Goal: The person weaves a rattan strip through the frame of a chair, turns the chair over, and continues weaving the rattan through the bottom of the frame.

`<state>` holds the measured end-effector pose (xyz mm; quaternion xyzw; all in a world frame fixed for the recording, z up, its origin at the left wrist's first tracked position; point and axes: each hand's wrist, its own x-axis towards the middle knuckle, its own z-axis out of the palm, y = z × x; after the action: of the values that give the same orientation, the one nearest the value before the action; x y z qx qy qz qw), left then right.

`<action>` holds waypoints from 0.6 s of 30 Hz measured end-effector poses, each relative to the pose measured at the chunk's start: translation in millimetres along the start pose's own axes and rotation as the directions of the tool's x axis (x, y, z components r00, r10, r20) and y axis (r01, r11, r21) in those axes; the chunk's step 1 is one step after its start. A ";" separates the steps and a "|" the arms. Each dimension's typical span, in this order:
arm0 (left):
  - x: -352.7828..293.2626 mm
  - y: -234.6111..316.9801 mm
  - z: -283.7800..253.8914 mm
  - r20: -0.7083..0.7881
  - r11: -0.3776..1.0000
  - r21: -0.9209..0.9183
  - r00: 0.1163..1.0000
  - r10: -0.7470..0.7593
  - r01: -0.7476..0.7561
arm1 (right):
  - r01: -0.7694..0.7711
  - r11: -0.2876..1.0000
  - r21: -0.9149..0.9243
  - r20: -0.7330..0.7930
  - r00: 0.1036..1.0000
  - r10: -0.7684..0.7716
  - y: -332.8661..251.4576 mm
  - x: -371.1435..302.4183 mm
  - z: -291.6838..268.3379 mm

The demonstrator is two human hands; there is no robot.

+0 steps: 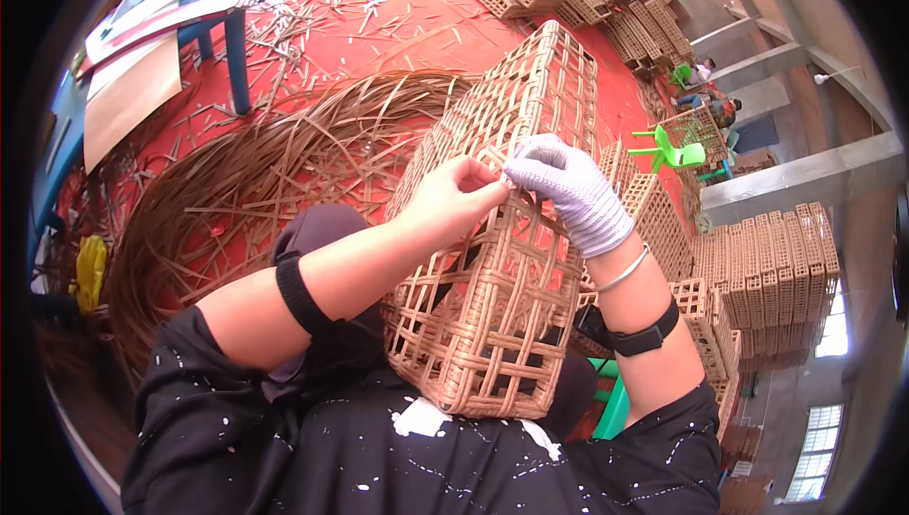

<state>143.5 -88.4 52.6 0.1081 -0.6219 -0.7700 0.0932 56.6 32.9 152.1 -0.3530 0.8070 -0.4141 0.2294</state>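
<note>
A tan woven wicker basket lies on its side across my lap, its open-lattice corner edge running away from me. At the middle of that edge, my bare left hand pinches a thin wicker strand between thumb and fingertips. Directly beside it, my right hand, in a pale knitted glove, is closed with its thumb and forefinger at the same spot. The fingertips of both hands nearly touch, and they hide most of the strand.
A large coil of loose brown strips lies on the red floor at left, among scattered offcuts. A blue-legged table stands at far left. Stacked wicker baskets and a green chair are at right; people sit farther off.
</note>
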 end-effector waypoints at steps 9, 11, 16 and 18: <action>7.8 1.6 -3.8 0.115 0.969 0.023 0.963 -0.245 0.244 | -0.175 0.979 -0.110 0.175 0.966 0.192 -17.2 10.4 -6.5; 7.5 -4.0 -2.8 0.105 0.976 -0.009 0.971 -0.214 0.216 | -0.176 0.942 -0.287 0.144 0.964 0.224 -17.8 13.4 -2.0; 6.5 -9.4 0.7 0.049 0.992 -0.011 0.991 -0.124 0.125 | -0.022 0.906 -0.424 0.081 0.995 0.062 -10.8 16.9 -0.9; 7.6 -18.3 1.0 0.009 1.000 0.002 1.000 -0.030 0.030 | -0.031 0.909 -0.416 0.064 0.996 0.063 -9.4 17.9 0.2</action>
<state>135.7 -85.7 34.5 0.1138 -0.6212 -0.7713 0.0787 48.8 15.3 158.4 -0.3896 0.8754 -0.2142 0.1899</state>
